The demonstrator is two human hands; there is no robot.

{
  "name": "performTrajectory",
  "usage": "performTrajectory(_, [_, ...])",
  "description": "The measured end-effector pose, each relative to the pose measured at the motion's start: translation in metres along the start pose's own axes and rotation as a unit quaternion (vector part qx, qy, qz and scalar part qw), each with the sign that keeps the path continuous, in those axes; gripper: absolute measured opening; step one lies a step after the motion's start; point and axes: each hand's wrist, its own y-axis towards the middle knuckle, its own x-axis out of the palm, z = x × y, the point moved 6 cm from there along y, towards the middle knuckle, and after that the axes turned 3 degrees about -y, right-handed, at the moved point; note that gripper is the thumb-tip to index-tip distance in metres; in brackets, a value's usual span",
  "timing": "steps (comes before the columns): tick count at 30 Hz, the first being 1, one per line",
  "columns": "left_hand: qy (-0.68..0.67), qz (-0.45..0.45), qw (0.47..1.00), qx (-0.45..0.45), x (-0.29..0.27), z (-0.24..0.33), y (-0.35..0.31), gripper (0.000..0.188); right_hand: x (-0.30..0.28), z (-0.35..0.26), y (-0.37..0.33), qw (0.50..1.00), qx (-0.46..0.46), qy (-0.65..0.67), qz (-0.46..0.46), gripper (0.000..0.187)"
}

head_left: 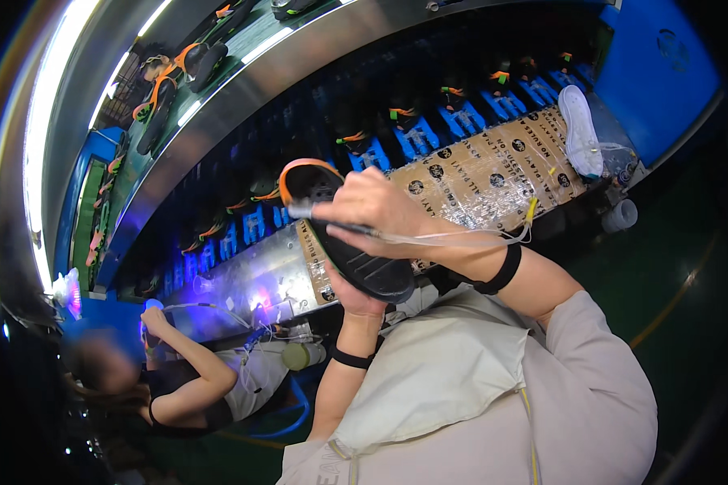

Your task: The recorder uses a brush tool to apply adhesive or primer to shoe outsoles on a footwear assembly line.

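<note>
My left hand [354, 293] grips a black shoe [380, 273] from below, near its rounded end. The shoe is tilted, its ribbed dark underside partly showing and an orange-edged opening [293, 171] at the far end. In my right hand [380, 202] is a slim dark-handled brush [344, 226], closed in the fingers, its pale tip at the shoe's side close to the orange edge. From the brush a clear tube [461, 239] runs back along my right forearm. Whether the tip touches the shoe I cannot tell.
Beneath the shoe runs a bench covered in printed brown cardboard [493, 166]. A white shoe sole [578, 129] lies at its right end, near a white cup [620, 216]. Blue racks [416, 137] with shoes line the back. Left, a co-worker [194, 380] sits beside a conveyor [218, 81] carrying shoes.
</note>
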Motion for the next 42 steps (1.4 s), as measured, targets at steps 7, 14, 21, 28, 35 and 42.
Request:
performTrajectory(7, [0.102,0.015,0.994,0.035,0.013,0.013,0.009,0.072,-0.007,0.007,0.001,0.998,0.059,0.018,0.015,0.021])
performTrajectory(14, [0.129,-0.052,0.989,0.055,0.017,0.025,0.01,0.078,-0.005,-0.002,-0.002,0.989,0.06,0.134,-0.011,0.021])
performTrajectory(21, [0.133,0.013,0.986,0.094,-0.005,0.046,0.011,0.072,-0.003,-0.022,-0.006,0.96,-0.048,0.25,-0.121,0.029])
performTrajectory(28, [0.1,-0.122,0.986,0.059,0.04,0.043,0.024,0.083,-0.003,-0.038,-0.012,0.947,-0.103,0.204,-0.227,0.027])
performTrajectory(35, [0.062,-0.143,0.987,0.032,0.059,0.057,0.024,0.092,-0.007,-0.047,-0.012,0.939,-0.095,0.155,-0.291,0.027])
performTrajectory(42, [0.048,-0.164,0.985,-0.003,0.082,0.064,0.022,0.1,-0.022,-0.047,-0.006,0.95,-0.034,0.138,-0.277,0.027])
